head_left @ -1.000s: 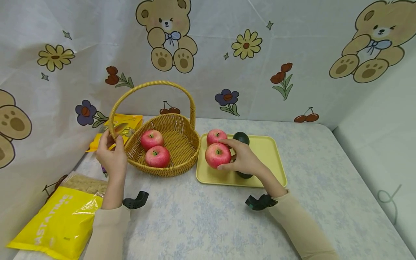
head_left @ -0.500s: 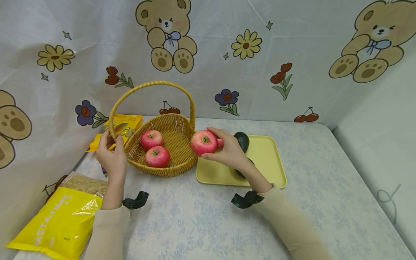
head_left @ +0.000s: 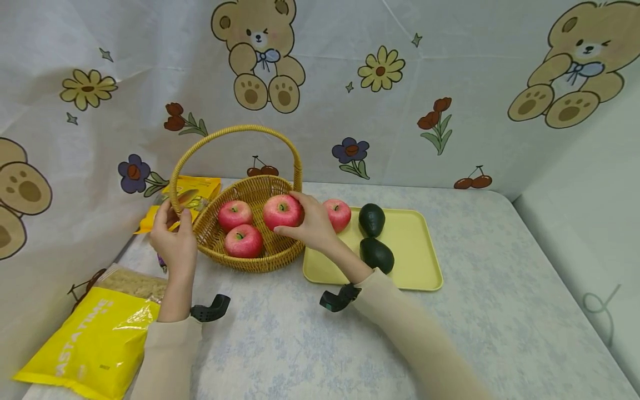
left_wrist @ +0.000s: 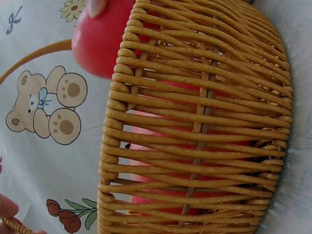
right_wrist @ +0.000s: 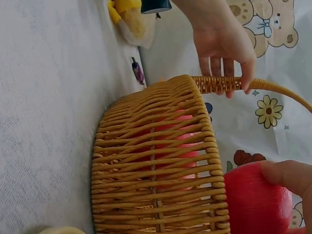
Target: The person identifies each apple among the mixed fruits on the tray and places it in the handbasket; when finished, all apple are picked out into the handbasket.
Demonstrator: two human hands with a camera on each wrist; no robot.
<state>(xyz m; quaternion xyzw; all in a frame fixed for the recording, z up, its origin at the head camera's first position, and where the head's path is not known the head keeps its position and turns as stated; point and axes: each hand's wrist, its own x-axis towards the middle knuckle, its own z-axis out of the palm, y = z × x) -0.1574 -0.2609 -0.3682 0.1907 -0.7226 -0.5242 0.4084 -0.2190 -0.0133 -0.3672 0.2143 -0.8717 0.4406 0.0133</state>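
Note:
My right hand [head_left: 314,221] holds a red apple [head_left: 283,213] between thumb and fingers over the right part of the yellow wicker basket [head_left: 270,265]. In the right wrist view this held apple [right_wrist: 257,199] shows just above the rim. Two more apples, a rear one [head_left: 235,215] and a front one [head_left: 243,241], lie inside at the left. My left hand [head_left: 175,239] grips the base of the basket's arched handle on its left side; the right wrist view shows its fingers curled round the handle [right_wrist: 278,87]. A fourth apple [head_left: 338,215] sits on the pale yellow tray [head_left: 412,244].
Two dark green avocados, a rear one [head_left: 371,220] and a front one [head_left: 377,255], lie on the tray. A bright yellow pasta bag [head_left: 95,339] rests at the front left. Behind the left hand is another yellow packet [head_left: 200,187]. A printed cloth [head_left: 320,72] hangs behind the table.
My right hand has carried the apple left from over the tray to over the basket, leaving both avocados in plain sight. My left hand stays on the handle.

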